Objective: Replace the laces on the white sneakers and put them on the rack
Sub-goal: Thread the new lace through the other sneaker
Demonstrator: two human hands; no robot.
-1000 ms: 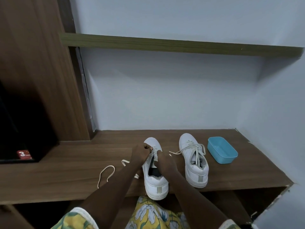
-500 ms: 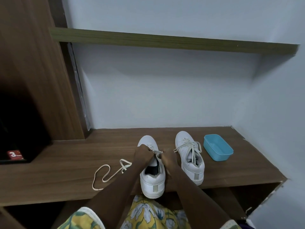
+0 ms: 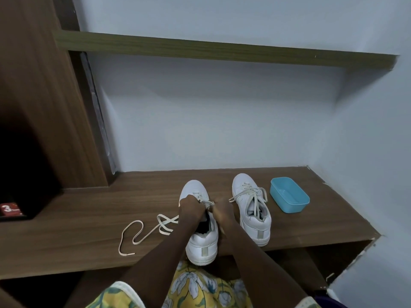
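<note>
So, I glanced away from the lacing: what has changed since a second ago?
The loose tail of the cream shoelace now trails farther left across the brown wooden bench. The left hand and right hand still pinch it over the half-laced white sneaker. The laced white sneaker and blue plastic tub stayed put.

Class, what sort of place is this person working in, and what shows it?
Probably a home entryway or closet nook: a built-in wooden bench holding white sneakers, a wall shelf above it, and a tall wooden cabinet at the left.
</note>
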